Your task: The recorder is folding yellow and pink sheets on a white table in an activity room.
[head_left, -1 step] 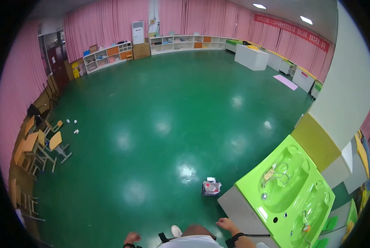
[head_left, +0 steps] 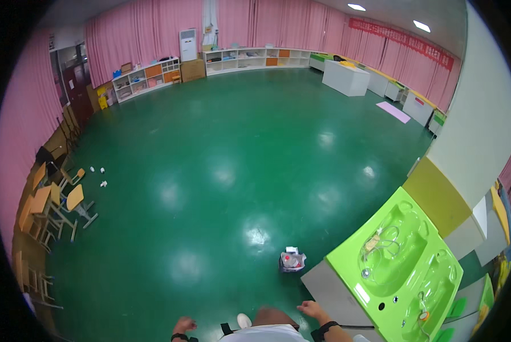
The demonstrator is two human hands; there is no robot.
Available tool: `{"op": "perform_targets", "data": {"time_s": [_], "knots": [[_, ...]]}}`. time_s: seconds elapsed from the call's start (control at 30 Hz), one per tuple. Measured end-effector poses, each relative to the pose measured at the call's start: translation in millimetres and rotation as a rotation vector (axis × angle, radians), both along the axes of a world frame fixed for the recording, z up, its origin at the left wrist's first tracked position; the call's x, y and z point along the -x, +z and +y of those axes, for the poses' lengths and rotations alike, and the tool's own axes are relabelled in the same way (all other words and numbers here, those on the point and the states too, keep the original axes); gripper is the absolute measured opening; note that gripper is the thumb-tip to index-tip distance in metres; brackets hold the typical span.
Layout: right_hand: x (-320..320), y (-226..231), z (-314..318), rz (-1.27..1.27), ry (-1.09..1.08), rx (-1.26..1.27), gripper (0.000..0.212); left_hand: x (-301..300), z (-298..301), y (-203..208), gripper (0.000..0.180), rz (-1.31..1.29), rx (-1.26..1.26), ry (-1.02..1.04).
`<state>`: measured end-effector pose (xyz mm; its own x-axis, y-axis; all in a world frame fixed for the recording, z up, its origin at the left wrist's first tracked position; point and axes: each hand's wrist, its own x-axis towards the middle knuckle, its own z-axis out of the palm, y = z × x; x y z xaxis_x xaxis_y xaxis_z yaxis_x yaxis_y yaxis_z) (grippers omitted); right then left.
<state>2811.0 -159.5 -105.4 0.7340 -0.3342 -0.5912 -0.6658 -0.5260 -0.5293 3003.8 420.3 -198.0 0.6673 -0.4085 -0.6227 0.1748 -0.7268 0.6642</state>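
At the lower edge my left hand [head_left: 184,325] hangs over the green floor, its fingers curled in with nothing visible in them. My right hand [head_left: 309,309] is also loosely closed and looks empty, with a dark band on its wrist. It is nearest to the grey side of a bright green double basin [head_left: 375,290], apart from it as far as I can see. Beyond that hand, a small bag [head_left: 292,262] with red-topped contents stands on the floor, a small white box [head_left: 291,249] behind it. A hose with a shower head [head_left: 366,273] lies in the larger basin.
Wooden desks and chairs [head_left: 76,197] stand along the left wall, with crumpled white scraps [head_left: 103,184] on the floor nearby. Low white shelves [head_left: 244,60] line the far wall. A white counter [head_left: 345,80] and a pink mat [head_left: 393,112] are at the far right.
The view has shifted very slightly. My left hand sits a little higher and farther right in the picture; my right hand looks almost unchanged.
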Motion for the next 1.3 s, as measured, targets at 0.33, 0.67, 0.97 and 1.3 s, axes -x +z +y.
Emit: {"op": "perform_targets", "data": {"time_s": [0.33, 0.67, 0.97, 1.3], "knots": [[-279, -101, -142, -0.105, -0.305, -0.410, 0.025, -338, -231, 24, 0.021, 0.268, -0.007, 0.293], [-591, -82, -276, -0.018, -0.147, -0.325, 0.021, -492, -265, -3, 0.025, 0.383, -0.071, 0.445], [-778, -124, -355, 0.192, -0.153, -0.188, 0.024, -706, -321, -41, 0.027, 0.038, -0.420, -0.387], [-945, -116, -429, 0.189, -0.510, -0.414, 0.023, -1118, -524, 9, 0.021, 0.205, 0.001, 0.282]]}}
